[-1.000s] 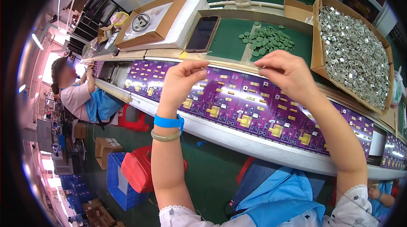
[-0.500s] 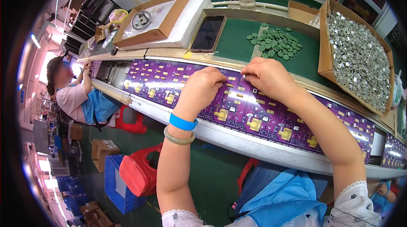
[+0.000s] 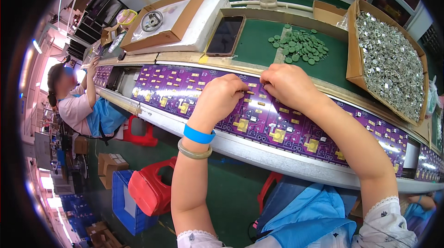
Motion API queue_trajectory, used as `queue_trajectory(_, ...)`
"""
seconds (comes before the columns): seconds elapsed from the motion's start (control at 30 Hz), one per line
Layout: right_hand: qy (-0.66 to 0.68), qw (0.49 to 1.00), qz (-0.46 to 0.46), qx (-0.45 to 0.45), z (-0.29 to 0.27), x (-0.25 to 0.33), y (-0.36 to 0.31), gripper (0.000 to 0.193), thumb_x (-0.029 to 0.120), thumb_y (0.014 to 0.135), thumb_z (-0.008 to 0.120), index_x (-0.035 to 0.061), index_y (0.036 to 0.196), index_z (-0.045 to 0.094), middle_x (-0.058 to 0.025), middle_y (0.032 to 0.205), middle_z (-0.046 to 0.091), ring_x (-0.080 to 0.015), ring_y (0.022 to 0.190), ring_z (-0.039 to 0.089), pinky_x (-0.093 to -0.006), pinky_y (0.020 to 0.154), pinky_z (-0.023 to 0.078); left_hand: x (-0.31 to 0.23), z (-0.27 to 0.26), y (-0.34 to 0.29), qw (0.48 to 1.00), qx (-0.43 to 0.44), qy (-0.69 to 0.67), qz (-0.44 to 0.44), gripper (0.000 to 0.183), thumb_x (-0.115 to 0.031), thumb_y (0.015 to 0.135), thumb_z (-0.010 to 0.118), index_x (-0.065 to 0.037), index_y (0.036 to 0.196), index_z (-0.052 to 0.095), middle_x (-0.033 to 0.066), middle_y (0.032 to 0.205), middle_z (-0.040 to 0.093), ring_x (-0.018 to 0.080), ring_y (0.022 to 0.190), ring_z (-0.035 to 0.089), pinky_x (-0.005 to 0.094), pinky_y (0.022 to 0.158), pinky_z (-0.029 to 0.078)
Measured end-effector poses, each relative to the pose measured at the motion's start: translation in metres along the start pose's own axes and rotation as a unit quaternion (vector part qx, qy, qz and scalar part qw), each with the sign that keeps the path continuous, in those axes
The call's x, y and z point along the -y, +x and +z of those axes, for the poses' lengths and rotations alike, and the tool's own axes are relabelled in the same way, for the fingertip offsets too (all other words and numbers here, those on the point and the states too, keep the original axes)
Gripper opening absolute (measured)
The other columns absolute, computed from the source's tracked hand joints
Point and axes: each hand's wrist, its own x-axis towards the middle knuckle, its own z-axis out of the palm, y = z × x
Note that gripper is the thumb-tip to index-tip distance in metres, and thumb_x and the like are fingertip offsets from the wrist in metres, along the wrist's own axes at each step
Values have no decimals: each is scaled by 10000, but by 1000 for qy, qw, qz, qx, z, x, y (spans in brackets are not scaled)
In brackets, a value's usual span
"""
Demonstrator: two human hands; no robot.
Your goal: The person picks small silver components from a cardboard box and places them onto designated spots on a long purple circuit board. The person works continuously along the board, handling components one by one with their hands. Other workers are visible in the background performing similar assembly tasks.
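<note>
A long purple circuit board panel lies in the rail across the middle, dotted with small yellow and brown parts and larger yellow squares. Above its middle, my left hand is closed, with thumb and fingertips pinched close to a small brown part near the far side. What it grips, if anything, is too small to make out. My right hand is closed too, its bent fingertips down at the board's far edge, a little right of the left fingertips. Its own fingers hide whatever is in them.
Green disc-shaped parts are heaped beyond my hands. A cardboard box of small metal clips stands at the right. Left of the discs lie a dark phone and an open carton. A co-worker sits at the far left; red stools stand below.
My right fingertips have moved slightly left and down onto the board, hiding a small light piece seen at them before. My left hand stays nearly still. The co-worker's arm has risen.
</note>
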Motion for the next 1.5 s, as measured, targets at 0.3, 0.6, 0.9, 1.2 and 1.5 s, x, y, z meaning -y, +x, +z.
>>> queue_trajectory(0.3, 13, 999, 13, 31, 1, 11, 4, 180, 170, 798, 742, 63, 940, 709, -124, 942, 685, -329, 923, 667, -435, 802, 540, 10, -5, -6, 1000, -4, -9, -7, 195, 2, 757, 721, -24, 950, 730, 145, 917, 705, 324, 842, 684, 388, 759, 549)
queue_trajectory(0.6, 69, 962, -43, -262, -89, 31, -143, 148, 128, 825, 700, 45, 944, 669, -90, 933, 652, -259, 853, 638, -381, 695, 498, 26, 5, 11, 997, 16, 0, 73, 115, -21, 769, 746, -11, 877, 709, 159, 881, 691, 344, 823, 663, 404, 750, 518)
queue_trajectory(0.9, 37, 800, 523, -291, 8, 131, -520, 138, 203, 898, 665, 96, 948, 737, -90, 924, 697, -287, 875, 679, -387, 767, 562, -36, -6, -6, 989, 99, -4, -110, 289, -188, 957, 663, 24, 1152, 691, 164, 1019, 718, 240, 921, 649, 351, 849, 522)
queue_trajectory(1.2, 154, 381, 834, -367, 151, 178, -673, 463, 163, 889, 681, 100, 1336, 576, -132, 899, 731, -253, 832, 706, -363, 764, 548, -38, -7, -8, 995, 65, 78, -4, 241, -149, 922, 693, 39, 1067, 732, 178, 1037, 723, 292, 946, 660, 372, 881, 523)
queue_trajectory(1.5, 138, 384, 871, -273, 154, 20, -751, 533, 183, 882, 691, 45, 1369, 525, -176, 1012, 703, -318, 956, 678, -412, 864, 524, -79, 11, -6, 987, 81, 113, -77, 233, -99, 915, 677, 28, 1103, 734, 191, 1105, 714, 286, 1006, 665, 372, 892, 541)
